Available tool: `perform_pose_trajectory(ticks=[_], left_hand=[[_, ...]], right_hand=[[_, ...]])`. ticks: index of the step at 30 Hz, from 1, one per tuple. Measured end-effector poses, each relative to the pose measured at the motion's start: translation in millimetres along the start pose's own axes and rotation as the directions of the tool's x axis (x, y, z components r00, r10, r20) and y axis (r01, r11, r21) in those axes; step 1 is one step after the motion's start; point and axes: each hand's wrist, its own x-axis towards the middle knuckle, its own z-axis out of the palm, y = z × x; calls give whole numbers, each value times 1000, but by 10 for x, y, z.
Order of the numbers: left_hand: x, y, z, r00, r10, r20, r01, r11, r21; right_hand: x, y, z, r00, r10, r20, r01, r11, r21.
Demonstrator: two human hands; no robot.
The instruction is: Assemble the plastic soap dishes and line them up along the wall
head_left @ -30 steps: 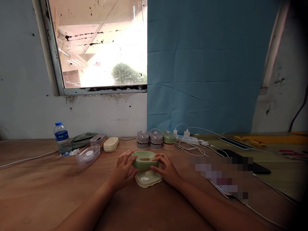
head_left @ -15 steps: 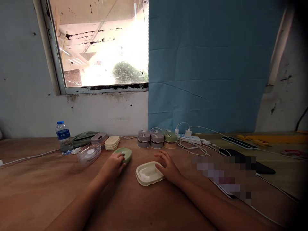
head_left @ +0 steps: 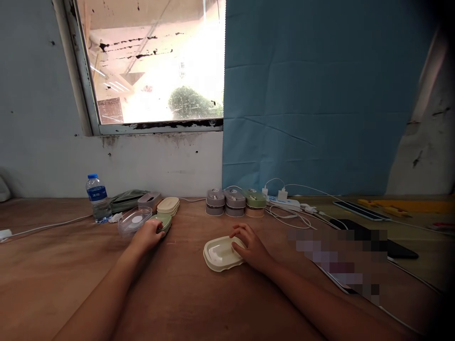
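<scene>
My left hand point(head_left: 150, 233) is closed on a rounded green plastic cover point(head_left: 166, 222), its fingers partly hiding it. The cover is beside a clear oval plastic container point(head_left: 132, 222) and just in front of a stack of cream plastic lids point(head_left: 168, 205). Nearer to me, a cream plastic lid point(head_left: 220, 255) with a wavy edge rests on the table. Over its right end is my right hand point(head_left: 253, 250), fingers apart and curved; whether the thumb touches the lid I cannot tell.
Several two-tier boxes point(head_left: 234, 203) line the back by the wall. A water bottle point(head_left: 98, 201), a dark green pouch point(head_left: 128, 201) and a mauve piece with an oval slot point(head_left: 149, 201) are at back left. Cables, a power strip point(head_left: 284, 202) and phones point(head_left: 362, 211) lie right.
My left hand has carried the green cover left, close to the cream stack and the clear container. My right hand stays over the cream lid. The view has shifted slightly.
</scene>
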Motion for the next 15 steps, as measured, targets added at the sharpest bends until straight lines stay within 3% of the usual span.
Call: perform_pose_trajectory(ticks=[11, 15], left_hand=[[-6, -88, 55, 999, -33, 41, 33, 999, -20], [-47, 37, 45, 998, 2, -62, -4, 1000, -26]], right_hand=[[-11, -38, -26, 997, -47, 56, 46, 999, 10], [-26, -107, -127, 969, -108, 221, 101, 994, 44]])
